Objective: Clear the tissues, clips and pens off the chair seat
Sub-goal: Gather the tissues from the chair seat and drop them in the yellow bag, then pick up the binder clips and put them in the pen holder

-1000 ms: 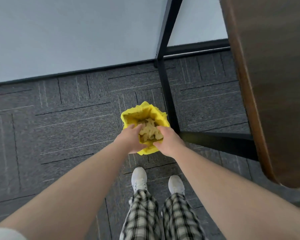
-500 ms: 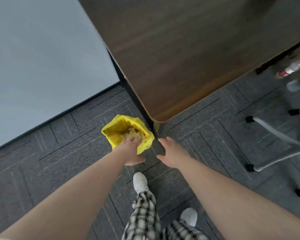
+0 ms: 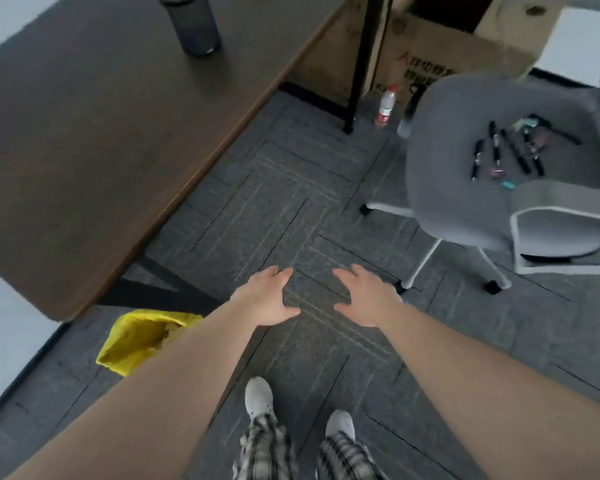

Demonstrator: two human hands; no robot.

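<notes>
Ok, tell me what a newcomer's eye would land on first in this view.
Probably the two bare forearms reaching out, left hand and right hand, both open and empty above the grey carpet. Next, the bright yellow bag on the floor at lower left, beside the dark table. Then the grey chair at right, with black pens and small clips scattered on its seat.

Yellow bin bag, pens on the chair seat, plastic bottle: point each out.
yellow bin bag [image 3: 132, 341], head view, on its inner wall.
pens [image 3: 515, 152], head view, on one black barrel mid-cluster.
plastic bottle [image 3: 386, 106], head view, on its body.
</notes>
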